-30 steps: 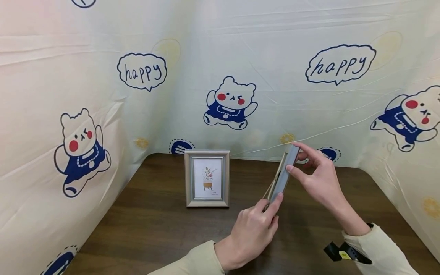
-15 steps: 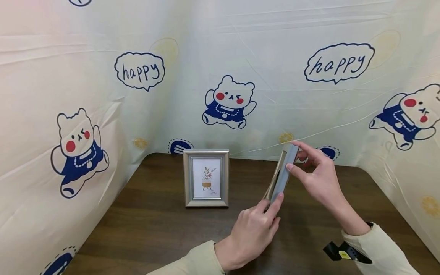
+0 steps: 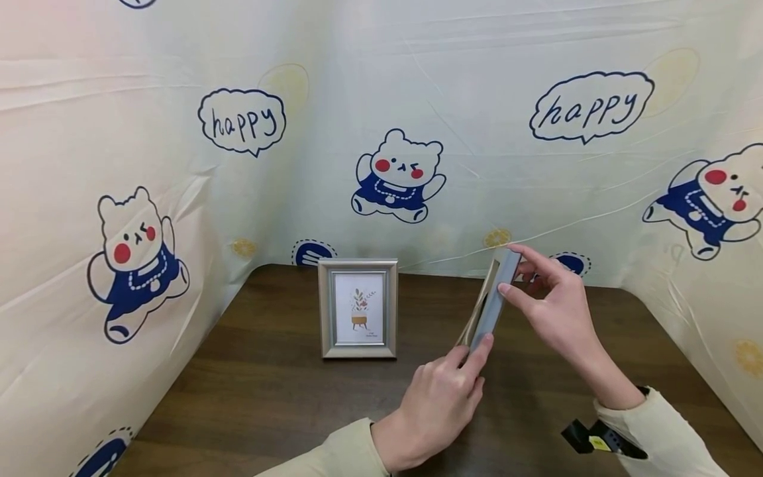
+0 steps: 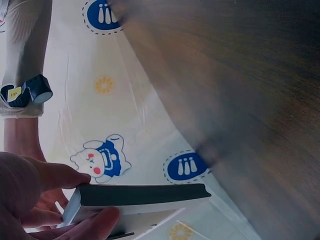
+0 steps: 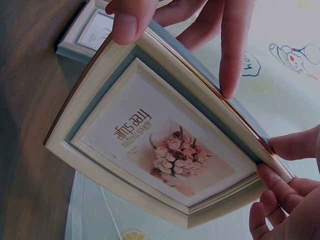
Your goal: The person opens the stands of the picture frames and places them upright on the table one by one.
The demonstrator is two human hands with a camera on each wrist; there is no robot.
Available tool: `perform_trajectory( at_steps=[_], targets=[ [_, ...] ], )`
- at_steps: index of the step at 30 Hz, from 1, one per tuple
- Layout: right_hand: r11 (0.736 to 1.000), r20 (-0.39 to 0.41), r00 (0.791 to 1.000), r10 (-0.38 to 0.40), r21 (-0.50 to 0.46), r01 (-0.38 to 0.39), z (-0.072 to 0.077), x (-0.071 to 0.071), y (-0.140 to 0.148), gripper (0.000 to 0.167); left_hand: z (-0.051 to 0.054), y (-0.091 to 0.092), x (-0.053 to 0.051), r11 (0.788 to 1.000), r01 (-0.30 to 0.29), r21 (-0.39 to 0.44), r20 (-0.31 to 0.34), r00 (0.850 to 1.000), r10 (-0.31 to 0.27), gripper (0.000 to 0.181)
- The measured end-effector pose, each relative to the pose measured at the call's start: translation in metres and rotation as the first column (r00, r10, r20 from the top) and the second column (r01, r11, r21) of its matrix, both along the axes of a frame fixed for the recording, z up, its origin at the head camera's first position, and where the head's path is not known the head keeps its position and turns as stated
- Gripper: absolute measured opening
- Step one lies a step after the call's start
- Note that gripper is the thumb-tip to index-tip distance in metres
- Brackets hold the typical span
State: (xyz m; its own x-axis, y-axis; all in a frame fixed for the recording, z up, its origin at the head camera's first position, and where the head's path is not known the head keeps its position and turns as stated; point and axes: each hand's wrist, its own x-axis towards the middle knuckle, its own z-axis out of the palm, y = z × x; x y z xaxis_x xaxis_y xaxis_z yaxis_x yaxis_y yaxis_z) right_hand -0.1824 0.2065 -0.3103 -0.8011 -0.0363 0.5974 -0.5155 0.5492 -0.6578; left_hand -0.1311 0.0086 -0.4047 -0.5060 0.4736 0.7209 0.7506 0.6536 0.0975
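Both hands hold a picture frame point(image 3: 497, 305) tilted above the table, seen nearly edge-on in the head view. My left hand point(image 3: 432, 407) grips its lower end. Near the upper end, my right hand point(image 3: 551, 301) pinches it between thumb and fingers. In the right wrist view the cream front of the picture frame point(image 5: 117, 185) shows, with a pink flower picture and the words "free style". A dark side of the picture frame point(image 4: 145, 195) is visible in the left wrist view. A second picture frame point(image 3: 328, 311), showing a potted plant print, stands upright to the left of the hands.
The dark wooden table point(image 3: 256, 397) carries the standing frame. Behind it and on both sides hangs a pale cloth point(image 3: 477, 79) printed with bears and the word "happy". A black strapped device point(image 3: 605, 440) sits on the right wrist.
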Motion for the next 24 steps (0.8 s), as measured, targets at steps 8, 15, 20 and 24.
perform_trajectory(
  at_steps=[8, 15, 20, 24],
  targets=[
    [1.0, 0.002, 1.0, -0.006, -0.015, 0.006, 0.0031, 0.0017, -0.0017, 0.055, 0.0013, -0.0006, 0.0004, 0.999, 0.009, 0.03, -0.02, 1.0, -0.008, 0.07],
    [1.0, -0.025, 0.999, -0.027, 0.006, 0.027, 0.0031, 0.0006, -0.0029, 0.054, 0.0013, -0.001, 0.0006, 0.999, 0.014, 0.039, -0.026, 1.0, -0.013, 0.071],
    [0.998, -0.048, 0.998, -0.039, 0.053, 0.042, 0.0027, 0.0005, -0.0025, 0.052, 0.0006, -0.0012, 0.0014, 0.999, 0.027, 0.036, -0.012, 1.0, -0.027, 0.071],
    [0.998, -0.047, 0.998, -0.037, 0.056, 0.039, 0.0024, 0.0003, -0.0016, 0.052, 0.0011, -0.0023, 0.0016, 0.999, 0.023, 0.026, -0.018, 1.0, -0.023, 0.07]
  ],
)
